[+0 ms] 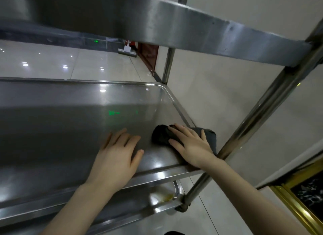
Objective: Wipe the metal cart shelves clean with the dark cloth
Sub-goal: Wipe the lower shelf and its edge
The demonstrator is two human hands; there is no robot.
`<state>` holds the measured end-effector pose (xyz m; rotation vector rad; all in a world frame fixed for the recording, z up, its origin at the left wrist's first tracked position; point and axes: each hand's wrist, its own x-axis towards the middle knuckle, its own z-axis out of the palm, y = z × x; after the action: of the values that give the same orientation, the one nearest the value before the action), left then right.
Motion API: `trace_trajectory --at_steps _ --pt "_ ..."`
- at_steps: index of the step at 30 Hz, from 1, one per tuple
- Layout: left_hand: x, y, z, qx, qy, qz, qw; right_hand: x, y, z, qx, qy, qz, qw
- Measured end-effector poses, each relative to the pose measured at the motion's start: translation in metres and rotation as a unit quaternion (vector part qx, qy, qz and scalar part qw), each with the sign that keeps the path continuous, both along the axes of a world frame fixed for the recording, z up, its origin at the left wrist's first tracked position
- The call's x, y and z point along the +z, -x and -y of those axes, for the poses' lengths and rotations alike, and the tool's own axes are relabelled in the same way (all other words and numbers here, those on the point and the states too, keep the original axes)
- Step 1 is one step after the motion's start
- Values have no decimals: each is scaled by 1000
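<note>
The middle shelf (70, 116) of a stainless steel cart fills the view. A dark cloth (160, 135) lies bunched at the shelf's near right corner, against the rim. My right hand (190, 144) presses flat on top of the cloth, fingers spread over it. My left hand (117, 157) rests flat on the bare shelf just left of the cloth, fingers apart, holding nothing. The top shelf (157, 23) hangs overhead, and the bottom shelf (164, 196) shows below with a yellowish stain near its corner.
A slanted steel post (262, 109) rises at the near right corner, a second post (168, 63) at the far right. Glossy tiled floor lies beyond, with a floor tool (127, 51) by a red-brown door. A gold-framed dark panel (305, 196) stands at lower right.
</note>
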<state>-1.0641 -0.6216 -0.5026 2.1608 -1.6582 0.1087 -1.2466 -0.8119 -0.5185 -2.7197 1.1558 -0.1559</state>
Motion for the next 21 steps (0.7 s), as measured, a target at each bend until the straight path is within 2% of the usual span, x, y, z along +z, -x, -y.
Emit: trace_trajectory --at_steps 3,6,11,14,17,21 --pt "-1 -17 -24 -6 -15 24 1000 18 -37 38 -33 -8 -6 999" --pt "-5 -49 -55 45 -25 32 998 17 -99 42 -42 3 12 999" --pt "-4 -77 -78 130 -18 20 991 15 -216 -41 175 -18 11 984" --pt "-6 -73 -75 127 -27 20 991 14 -222 -47 230 -29 21 973" --pt "-5 -75 -73 107 -24 19 994 14 -167 8 133 -27 43 990" --pt "-8 -77 -76 97 -15 5 995 15 -75 76 -9 8 -8 1000"
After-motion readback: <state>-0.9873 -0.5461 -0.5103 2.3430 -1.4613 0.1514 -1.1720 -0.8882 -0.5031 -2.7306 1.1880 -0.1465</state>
